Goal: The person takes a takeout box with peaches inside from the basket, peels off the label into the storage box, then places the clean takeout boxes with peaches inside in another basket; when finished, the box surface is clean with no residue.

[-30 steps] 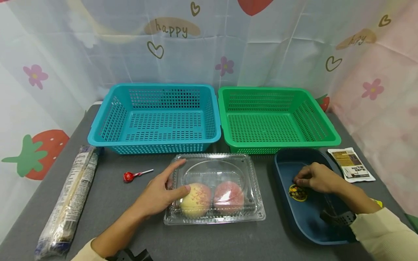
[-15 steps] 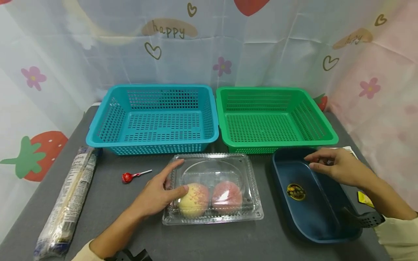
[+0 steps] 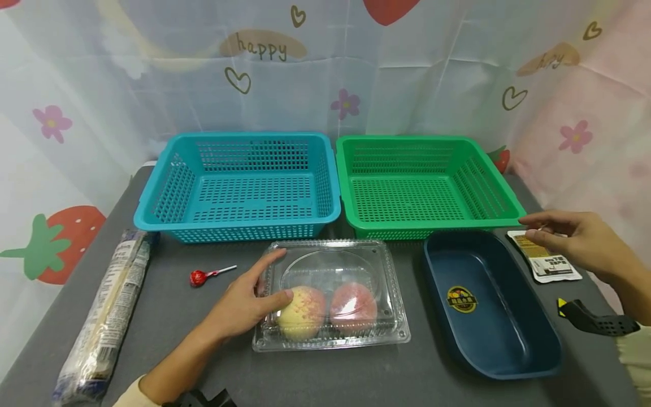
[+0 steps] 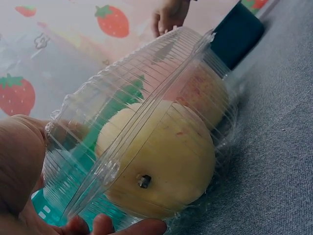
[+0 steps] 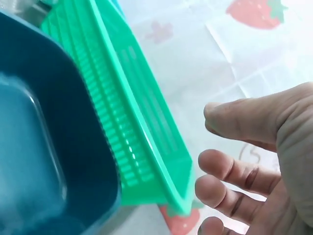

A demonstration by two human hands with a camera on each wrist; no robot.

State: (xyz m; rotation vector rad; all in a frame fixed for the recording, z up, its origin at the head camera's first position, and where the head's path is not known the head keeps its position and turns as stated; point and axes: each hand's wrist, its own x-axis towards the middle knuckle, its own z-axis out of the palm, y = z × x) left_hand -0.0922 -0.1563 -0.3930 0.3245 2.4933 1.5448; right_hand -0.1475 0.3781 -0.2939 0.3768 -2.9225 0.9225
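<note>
My left hand point(image 3: 246, 305) grips the left end of a clear plastic clamshell container point(image 3: 333, 263), thumb on the lid and fingers along the side. Inside lie two peaches: a yellow, red-speckled peach point(image 3: 302, 314) and a pinker peach point(image 3: 353, 308). The left wrist view has the yellow peach point(image 4: 161, 152) up close through the plastic. My right hand point(image 3: 590, 240) hovers over a white and brown packet point(image 3: 549, 263), its fingers loosely bent and apart. In the right wrist view nothing lies between the thumb and fingers of my right hand point(image 5: 254, 166).
A dark blue tub point(image 3: 493, 322) with a round yellow and black sticker stands left of the packet. Blue point(image 3: 239, 232) and green baskets point(image 3: 437, 226) stand behind. Left lie a lollipop point(image 3: 200, 277) and a long wrapped package point(image 3: 109, 311). A yellow item point(image 3: 561, 307) is partly hidden by the right wrist strap.
My right hand has risen out of the blue tub and moved right, over the packet. The left hand stays on the container.
</note>
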